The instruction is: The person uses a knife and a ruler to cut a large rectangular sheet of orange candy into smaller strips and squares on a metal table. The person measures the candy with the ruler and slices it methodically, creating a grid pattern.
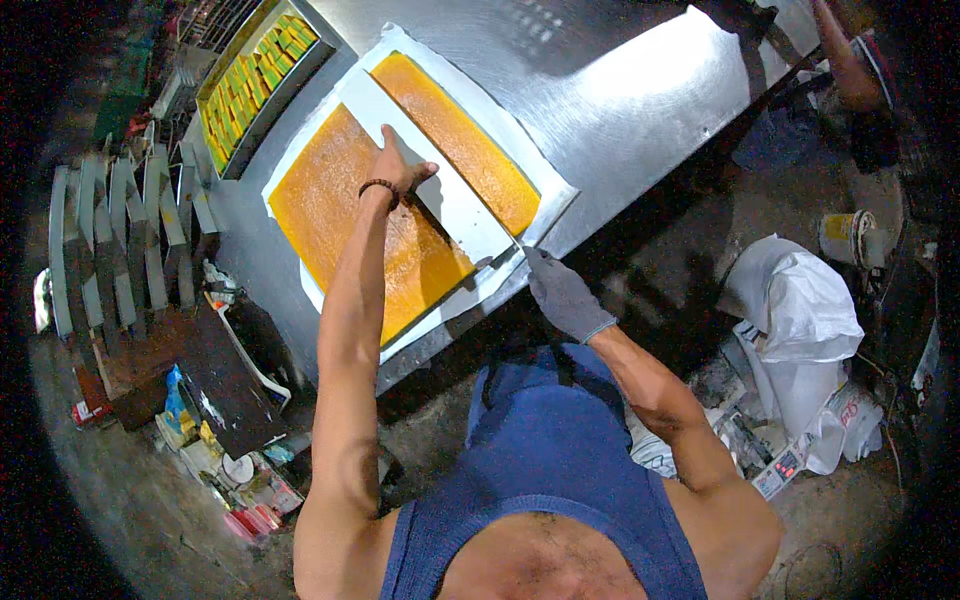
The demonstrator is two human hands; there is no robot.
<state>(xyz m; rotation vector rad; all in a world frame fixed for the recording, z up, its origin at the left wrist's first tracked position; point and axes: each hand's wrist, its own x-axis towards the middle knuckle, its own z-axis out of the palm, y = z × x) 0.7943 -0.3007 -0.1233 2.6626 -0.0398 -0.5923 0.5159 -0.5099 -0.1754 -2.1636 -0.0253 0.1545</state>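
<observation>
A flat slab of sponge cake (322,195) with a browned orange top lies on white paper (551,184) on a steel table. Across it rests a long white straight-edged board (457,191), leaving a narrower band of cake (457,139) exposed on its far right side. My left hand (397,166), bare with a beaded bracelet at the wrist, presses on the board with thumb and fingers spread. At the board's near end, my right hand (562,289), in a grey knit glove, is closed around a thin blade-like tool (516,241), mostly hidden by the glove.
A metal tray (281,97) of yellow-and-green cut pieces stands at the table's upper left. Metal trays or frames (124,240) stand in a row at left. White sacks (802,300) and a bucket (847,236) sit beyond the steel table's (637,142) right edge. Another person's arm (844,64) shows upper right.
</observation>
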